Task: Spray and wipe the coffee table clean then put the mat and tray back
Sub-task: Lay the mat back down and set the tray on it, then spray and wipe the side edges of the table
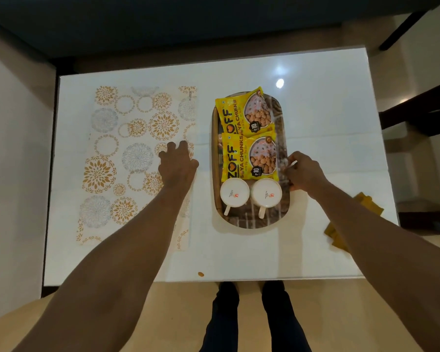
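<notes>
While the left hand (177, 161) rests spread on the floral-patterned white mat (127, 158), the right hand (301, 171) grips the oval brown tray's (249, 221) rim.

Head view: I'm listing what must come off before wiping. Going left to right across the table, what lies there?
White mat with gold floral circles → oval tray carrying yellow snack packets and two white cups → crumpled mustard-yellow cloth.

A glossy white rectangular worktop (328, 138) carries a flat white mat with gold floral circles (127, 153) at left and, beside it, an oval brown tray (247, 222) holding 2 yellow packets and 2 upturned white mugs.
</notes>
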